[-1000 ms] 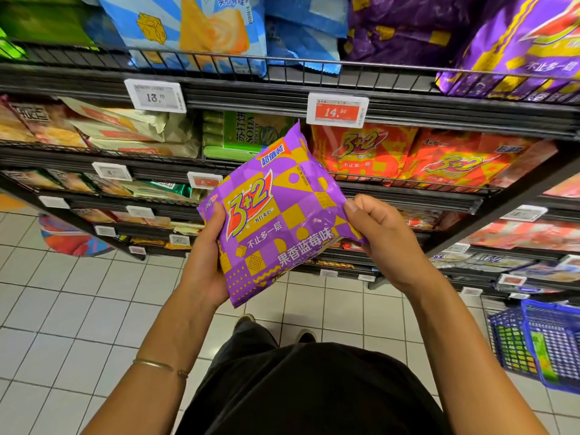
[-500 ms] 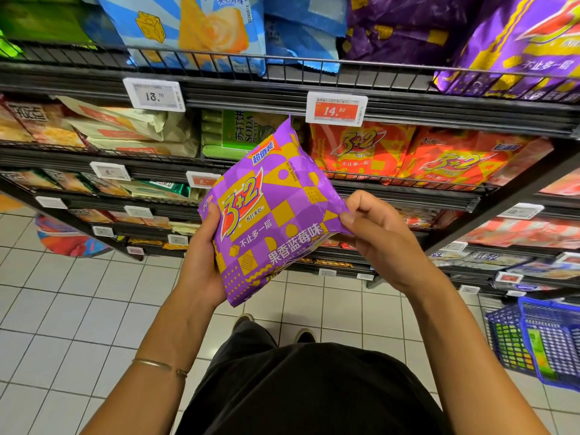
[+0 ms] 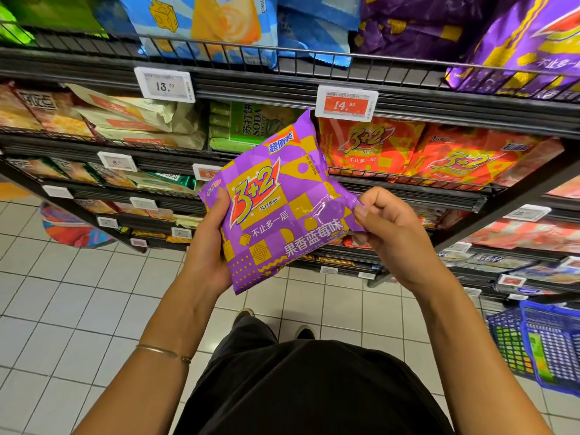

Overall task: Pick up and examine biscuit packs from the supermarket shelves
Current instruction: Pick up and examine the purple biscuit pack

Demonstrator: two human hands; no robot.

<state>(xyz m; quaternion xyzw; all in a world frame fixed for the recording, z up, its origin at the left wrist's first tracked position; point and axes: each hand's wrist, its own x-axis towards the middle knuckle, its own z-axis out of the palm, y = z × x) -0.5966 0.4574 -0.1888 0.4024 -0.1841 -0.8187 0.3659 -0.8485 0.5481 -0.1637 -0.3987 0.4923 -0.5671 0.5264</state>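
"Head view: what have you got hold of?"

"A purple biscuit pack [image 3: 276,208], printed 3+2. My left hand [image 3: 207,246] grips its left edge, thumb across the front, fingers out of sight behind it. My right hand [image 3: 395,237] pinches the right corner between thumb and curled fingers. The pack sits tilted, front toward me, in front of the shelves [image 3: 282,89]."

"What do the shelves hold?"

"On the top one, behind a wire rail, blue packs [image 3: 219,23] on the left and more purple packs [image 3: 518,42] on the right. One shelf down, orange packs [image 3: 370,149] lie to the right under a red price tag [image 3: 346,103] reading 14.80. A green soda pack [image 3: 251,127] shows just behind mine, and beige packs [image 3: 131,120] lie further left under a white price tag [image 3: 164,86] reading 13.70. Lower shelves carry smaller packs."

"And the basket?"

"A blue basket [image 3: 546,343] stands on the tiled floor [image 3: 78,309] at the near right. Something green shows through its mesh; I cannot tell what."

"Anything else unclear?"

"The right edge cuts the basket off, the top edge cuts the upper packs, and my pack covers part of a lower tag [image 3: 205,172]. The small tags further down are too blurred to read."
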